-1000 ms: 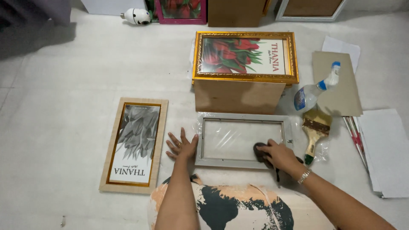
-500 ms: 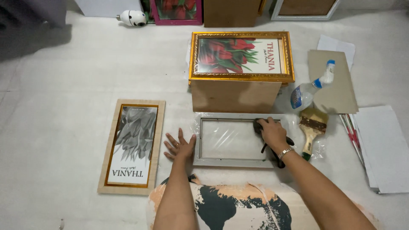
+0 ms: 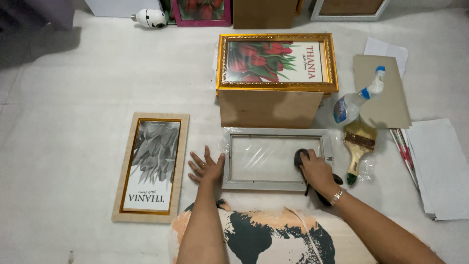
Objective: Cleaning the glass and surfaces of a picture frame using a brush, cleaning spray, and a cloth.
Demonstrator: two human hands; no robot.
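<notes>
The pale floor (image 3: 88,83) has picture things spread all around, with a gold frame (image 3: 277,62) resting on a wooden box (image 3: 269,109). Just in front lies a grey frame (image 3: 276,159), flat so its glass can be rubbed. The left hand (image 3: 207,169) lies open, fingers spread, against its left edge to keep it from sliding, and the right hand (image 3: 316,171) grips a dark cloth (image 3: 300,158) pressed on the glass.

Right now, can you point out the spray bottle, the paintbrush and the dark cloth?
spray bottle (image 3: 348,108), head view, on its clear body.
paintbrush (image 3: 360,133), head view, on its bristles.
dark cloth (image 3: 299,157), head view, on the part showing beyond the right hand (image 3: 317,172).
</notes>
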